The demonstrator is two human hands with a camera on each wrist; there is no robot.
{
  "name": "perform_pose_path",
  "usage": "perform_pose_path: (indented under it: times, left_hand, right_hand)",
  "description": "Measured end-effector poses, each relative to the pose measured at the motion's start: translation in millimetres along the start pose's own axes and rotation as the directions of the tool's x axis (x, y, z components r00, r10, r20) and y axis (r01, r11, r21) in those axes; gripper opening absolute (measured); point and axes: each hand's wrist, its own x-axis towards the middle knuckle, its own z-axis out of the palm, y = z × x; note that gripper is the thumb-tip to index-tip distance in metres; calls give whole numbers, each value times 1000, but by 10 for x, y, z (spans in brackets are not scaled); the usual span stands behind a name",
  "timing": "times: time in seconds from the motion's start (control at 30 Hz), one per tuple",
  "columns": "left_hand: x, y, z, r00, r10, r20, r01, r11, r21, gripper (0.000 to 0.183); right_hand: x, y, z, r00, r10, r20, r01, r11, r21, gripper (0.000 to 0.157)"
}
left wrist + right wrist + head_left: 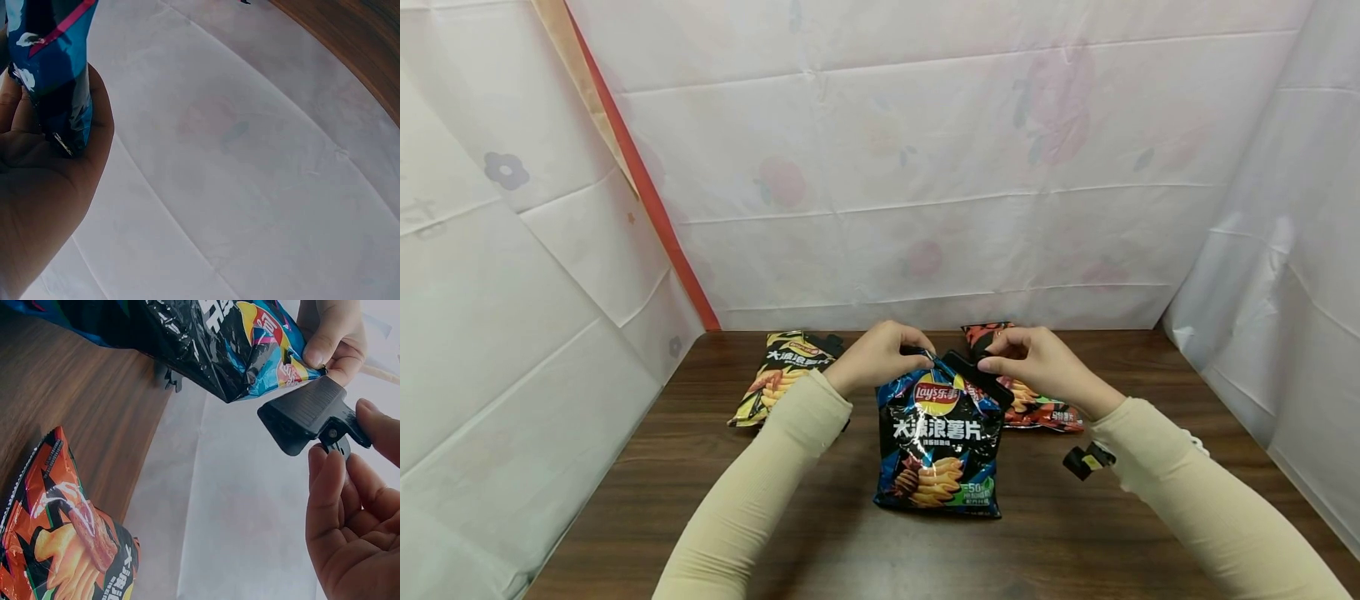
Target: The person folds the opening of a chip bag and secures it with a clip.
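A blue and black chip bag (936, 450) hangs upright over the table, its top edge folded down. My left hand (883, 354) pinches that folded top between thumb and fingers; the left wrist view has the bag's blue end (69, 94) against the palm. In my right hand (1037, 367) is a black bag clip (306, 415), its handles held between thumb and fingers. The clip's wide mouth lies right beside the folded corner of the bag, close to the left thumb in the right wrist view.
On the wooden table (820, 550), a yellow chip bag (775, 379) lies back left, with a black clip (827, 343) at its top. An orange-red chip bag (1052, 414) lies behind the right hand. White patterned sheets (880, 167) enclose the table's back and sides.
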Motion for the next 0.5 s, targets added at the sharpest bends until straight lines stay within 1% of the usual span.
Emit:
perform_pose_path:
  times: [0.23, 0.5]
  left_hand:
    - [-3, 3, -5, 1000, -2, 4, 2, 1000, 3, 12]
    - [-10, 4, -6, 1000, 5, 6, -5, 1000, 1, 13]
  right_hand:
    - [-10, 1, 17, 1000, -3, -11, 4, 1000, 20, 16]
    - [-29, -3, 36, 1000, 17, -17, -15, 997, 80, 18]
